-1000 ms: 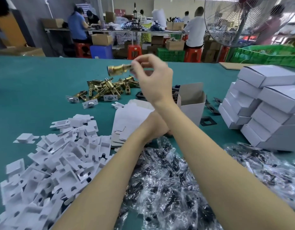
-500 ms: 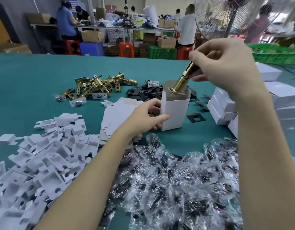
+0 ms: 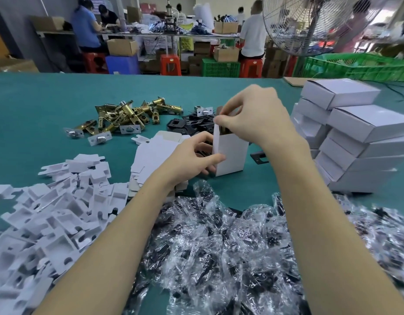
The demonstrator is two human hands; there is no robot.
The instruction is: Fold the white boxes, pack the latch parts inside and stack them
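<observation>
A small white box [image 3: 232,155] stands upright on the green table [image 3: 48,105], its top open. My left hand [image 3: 194,153] grips its left side near the base. My right hand [image 3: 253,114] is over the opening and pinches the box's top left flap between thumb and fingers. A dark part shows just inside the opening; the brass latch is hidden inside. Loose brass latches [image 3: 128,114] lie in a heap at the middle left, black plates [image 3: 192,123] behind the box. Flat white box blanks [image 3: 155,151] lie left of the box. Closed white boxes [image 3: 355,137] are stacked at the right.
White cardboard inserts [image 3: 44,219] are heaped at the near left. Clear plastic bags of dark parts [image 3: 230,246] cover the near edge. A standing fan [image 3: 310,23] and green crates [image 3: 360,67] are beyond the table at the right; people work at benches behind.
My right hand carried a brass latch from the pile, lowered it into the box, let it go, and now pinches the box's flap. My left hand moved up and took hold of the box's side.
</observation>
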